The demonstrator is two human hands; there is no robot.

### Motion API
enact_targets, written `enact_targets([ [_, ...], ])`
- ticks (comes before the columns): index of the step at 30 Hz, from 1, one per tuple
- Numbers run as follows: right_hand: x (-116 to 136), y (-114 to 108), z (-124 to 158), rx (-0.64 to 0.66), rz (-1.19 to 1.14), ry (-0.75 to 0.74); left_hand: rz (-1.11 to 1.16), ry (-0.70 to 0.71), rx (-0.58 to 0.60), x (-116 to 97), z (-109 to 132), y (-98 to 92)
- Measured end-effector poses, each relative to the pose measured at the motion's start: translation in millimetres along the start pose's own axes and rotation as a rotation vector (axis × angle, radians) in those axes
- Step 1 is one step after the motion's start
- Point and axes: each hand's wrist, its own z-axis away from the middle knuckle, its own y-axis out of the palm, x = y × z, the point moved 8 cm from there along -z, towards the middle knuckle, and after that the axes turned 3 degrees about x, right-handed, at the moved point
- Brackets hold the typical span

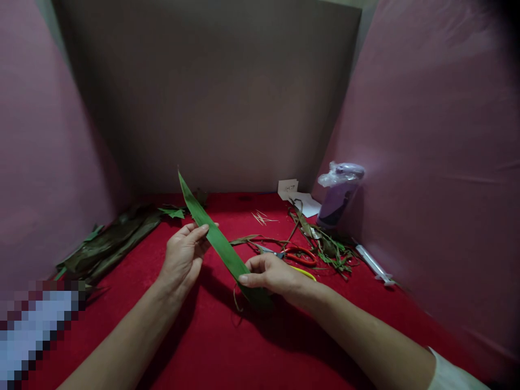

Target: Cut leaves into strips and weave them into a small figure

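Note:
A long, narrow green leaf (222, 245) slants across the middle of the view, its pointed tip up at the left. My left hand (184, 254) pinches it about a third of the way down from the tip, thumb on top. Lower down, my right hand (272, 275) grips the leaf near its wide end between thumb and fingers. Just behind my right hand lie red-handled scissors (299, 255) and a yellow handle (304, 272), partly hidden by the hand. A thin curled strand (236, 300) shows below the leaf.
Dark broad leaves (117, 244) are piled at the left, with green leaf pieces (173, 212) behind. Toothpicks (262, 218) lie on the red cloth (215, 346). Leaf scraps (331, 250), a syringe (374, 265), white paper (306, 204) and a purple bottle (339, 197) stand or lie at right.

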Motion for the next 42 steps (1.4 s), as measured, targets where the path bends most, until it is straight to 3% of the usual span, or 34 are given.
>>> enact_targets([
  [17,-6,-4,-5,-0.088,-0.133,-0.003,0.032,-0.008,0.019,-1,-2,1.1],
  [34,-2,-4,-3,-0.012,-0.031,0.001,0.068,0.051,-0.045,-15,-12,-11.0],
  [42,-2,-5,-1,-0.062,-0.101,0.037,0.059,0.046,-0.047,-14,-11,-12.2],
])
